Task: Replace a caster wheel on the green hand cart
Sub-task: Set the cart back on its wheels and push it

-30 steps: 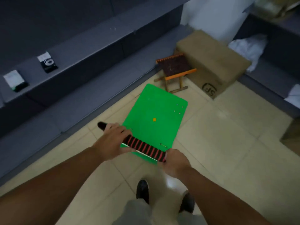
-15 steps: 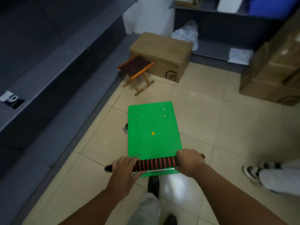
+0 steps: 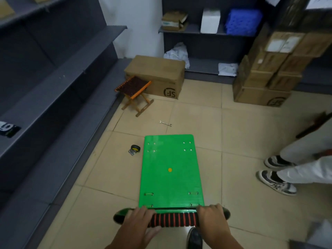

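The green hand cart (image 3: pixel 170 169) stands on the tiled floor in front of me, its flat deck showing bolt holes and a yellow dot. Its handle (image 3: pixel 173 220) has a black and red striped grip. My left hand (image 3: pixel 139 220) grips the handle's left end and my right hand (image 3: pixel 210 217) grips its right end. A loose caster wheel (image 3: pixel 134 149) with a yellow hub lies on the floor just left of the cart's far corner. A small wrench (image 3: pixel 165 123) lies on the tiles beyond the cart.
Grey shelving (image 3: pixel 59 83) runs along the left. A folding stool (image 3: pixel 133 93) and a cardboard box (image 3: pixel 158 76) stand ahead, stacked boxes (image 3: pixel 269 74) at the right. Another person's shoes (image 3: pixel 276 178) stand right of the cart. My own shoe (image 3: pixel 195 239) is below the handle.
The cart has swung round and now points straight ahead on the floor. The view rose, and the loose caster and the wrench came into sight. Both hands stayed on the handle.
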The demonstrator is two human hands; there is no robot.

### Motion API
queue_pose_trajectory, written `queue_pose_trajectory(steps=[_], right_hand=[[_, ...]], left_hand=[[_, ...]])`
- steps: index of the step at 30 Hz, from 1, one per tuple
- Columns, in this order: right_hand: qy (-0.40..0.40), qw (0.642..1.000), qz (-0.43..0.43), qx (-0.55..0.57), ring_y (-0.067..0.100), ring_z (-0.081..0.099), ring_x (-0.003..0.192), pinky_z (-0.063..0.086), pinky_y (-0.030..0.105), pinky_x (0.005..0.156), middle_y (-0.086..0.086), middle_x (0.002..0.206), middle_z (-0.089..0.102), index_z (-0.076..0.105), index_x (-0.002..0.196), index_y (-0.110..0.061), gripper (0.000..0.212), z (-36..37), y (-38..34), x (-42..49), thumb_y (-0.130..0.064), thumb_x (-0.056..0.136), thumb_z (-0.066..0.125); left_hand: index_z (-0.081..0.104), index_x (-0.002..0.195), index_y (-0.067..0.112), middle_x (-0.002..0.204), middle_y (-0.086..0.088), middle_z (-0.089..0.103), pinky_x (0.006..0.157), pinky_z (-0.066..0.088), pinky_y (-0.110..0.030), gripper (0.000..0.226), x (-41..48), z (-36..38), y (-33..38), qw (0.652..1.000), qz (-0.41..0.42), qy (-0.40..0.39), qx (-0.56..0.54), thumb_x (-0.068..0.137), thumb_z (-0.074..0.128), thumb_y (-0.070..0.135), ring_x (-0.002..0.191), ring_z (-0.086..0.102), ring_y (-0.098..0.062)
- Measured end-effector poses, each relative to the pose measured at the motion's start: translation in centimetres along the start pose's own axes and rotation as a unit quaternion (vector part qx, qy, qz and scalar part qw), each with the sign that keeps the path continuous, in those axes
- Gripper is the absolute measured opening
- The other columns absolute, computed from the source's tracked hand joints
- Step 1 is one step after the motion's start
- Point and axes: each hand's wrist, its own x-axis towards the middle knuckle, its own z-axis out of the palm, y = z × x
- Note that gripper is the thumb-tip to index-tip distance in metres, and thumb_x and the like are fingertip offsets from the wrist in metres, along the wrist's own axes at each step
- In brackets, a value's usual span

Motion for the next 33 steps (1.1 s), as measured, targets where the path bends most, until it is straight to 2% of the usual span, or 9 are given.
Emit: queue_pose_trajectory(steps=[4, 8, 11, 13, 15, 19, 21, 23, 33], right_hand=[[0.019, 0.998, 0.053, -0.031, 0.023, 0.063, 0.101, 0.034, 0.04, 0.092, -0.002, 0.104, 0.07, 0.052, 0.099, -0.03, 0.007, 3.1, -2.8, -4.7, -0.027, 0.092, 0.053], [0.045, 0.99, 0.119, -0.061, 0.023, 0.059, 0.104, 0.038, 0.039, 0.095, -0.002, 0.109, 0.066, 0.052, 0.119, -0.023, 0.027, 6.8, -6.2, -9.4, -0.018, 0.093, 0.05], [0.07, 0.986, 0.139, 0.052, 0.02, 0.052, 0.106, 0.037, 0.039, 0.101, -0.005, 0.11, 0.06, 0.047, 0.127, -0.024, 0.042, 9.5, -7.8, -13.5, -0.031, 0.089, 0.063], [0.107, 0.984, 0.087, 0.115, 0.014, 0.047, 0.105, 0.029, 0.039, 0.11, -0.011, 0.108, 0.053, 0.047, 0.122, -0.031, 0.051, 11.6, -8.2, -16.7, -0.059, 0.083, 0.064], [0.132, 0.982, 0.039, 0.13, 0.012, 0.043, 0.104, 0.023, 0.037, 0.113, -0.014, 0.106, 0.048, 0.047, 0.117, -0.035, 0.055, 13.3, -8.5, -20.0, -0.079, 0.085, 0.038], [0.114, 0.987, 0.011, 0.116, 0.016, 0.045, 0.103, 0.03, 0.039, 0.109, -0.012, 0.105, 0.047, 0.048, 0.12, -0.033, 0.08, 16.2, -9.1, -24.2, -0.082, 0.084, -0.004], [0.095, 0.992, 0.019, 0.078, 0.019, 0.049, 0.103, 0.036, 0.041, 0.105, -0.009, 0.106, 0.051, 0.05, 0.118, -0.03, 0.075, 17.4, -10.0, -26.4, -0.08, 0.086, 0.004], [0.164, 0.984, 0.022, 0.063, 0.02, 0.057, 0.087, 0.049, 0.043, 0.089, -0.007, 0.093, 0.056, 0.056, 0.105, -0.029, 0.054, 19.4, -10.6, -28.4, -0.07, 0.091, 0.025], [0.213, 0.976, 0.008, 0.054, 0.015, 0.059, 0.075, 0.055, 0.038, 0.071, -0.009, 0.087, 0.058, 0.06, 0.097, -0.03, 0.042, 24.1, -13.0, -34.8, -0.067, 0.087, 0.043]], left_hand=[[0.055, 0.106, 0.037, 0.091, 0.015, 0.057, 0.068, 0.053, -0.027, 0.04, -4.1, -0.5, 0.5, 0.999, 0.026, 0.025, 0.001, 0.092, 0.04, 0.07, 0.078, 0.059, -0.009], [0.054, 0.123, 0.028, 0.111, 0.006, 0.054, 0.092, 0.045, -0.037, 0.068, -8.4, -1.8, 0.8, 0.996, 0.028, -0.087, 0.006, 0.092, 0.015, 0.074, 0.101, 0.054, -0.018], [0.06, 0.106, 0.028, 0.092, 0.007, 0.058, 0.075, 0.052, -0.033, 0.054, -12.0, -1.4, 1.9, 0.997, 0.045, -0.056, 0.035, 0.096, 0.026, 0.069, 0.081, 0.06, -0.017], [0.061, 0.103, 0.029, 0.088, 0.007, 0.059, 0.071, 0.053, -0.032, 0.049, -14.9, -0.7, 2.8, 0.997, 0.044, -0.042, 0.048, 0.097, 0.03, 0.067, 0.077, 0.059, -0.015], [0.061, 0.103, 0.029, 0.087, 0.008, 0.058, 0.069, 0.053, -0.03, 0.048, -17.2, -0.4, 3.5, 0.997, 0.051, -0.029, 0.059, 0.097, 0.031, 0.066, 0.074, 0.058, -0.014], [0.067, 0.103, 0.025, 0.084, 0.005, 0.058, 0.07, 0.056, -0.036, 0.05, -23.1, 0.0, 5.9, 0.994, 0.033, 0.036, 0.098, 0.095, 0.034, 0.062, 0.072, 0.058, -0.018], [0.069, 0.104, 0.022, 0.084, -0.001, 0.062, 0.078, 0.059, -0.051, 0.054, -25.9, -0.2, 6.9, 0.991, 0.01, 0.041, 0.127, 0.097, 0.032, 0.062, 0.072, 0.063, -0.024], [0.066, 0.106, 0.024, 0.086, -0.002, 0.063, 0.08, 0.058, -0.061, 0.063, -28.6, -0.1, 7.6, 0.988, -0.004, 0.041, 0.148, 0.105, 0.018, 0.064, 0.074, 0.066, -0.026], [0.062, 0.113, 0.032, 0.094, 0.007, 0.059, 0.092, 0.056, -0.062, 0.065, -36.1, 0.3, 8.3, 0.995, 0.012, -0.014, 0.099, 0.104, 0.009, 0.068, 0.083, 0.064, -0.015]])
